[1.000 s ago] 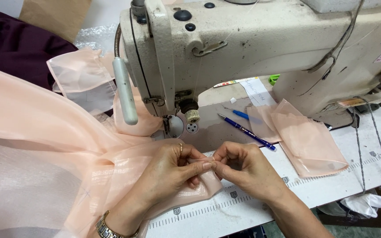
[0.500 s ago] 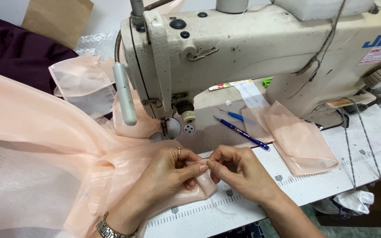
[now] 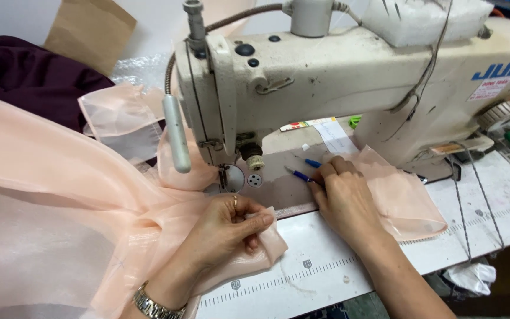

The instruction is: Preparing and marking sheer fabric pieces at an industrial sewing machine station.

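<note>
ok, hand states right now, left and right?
Left hand: closed, pinching the peach fabric edge.
Right hand: on the blue pen by the sewing machine; grip cannot be told.

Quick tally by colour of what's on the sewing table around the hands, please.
Peach sheer fabric: 3, the big piece pinched by the left hand, a small piece behind the machine, a folded piece
Blue pens: 2, one under the right hand, one behind it
Dark purple cloth: 1
Cream sewing machine: 1
Total: 7
</note>
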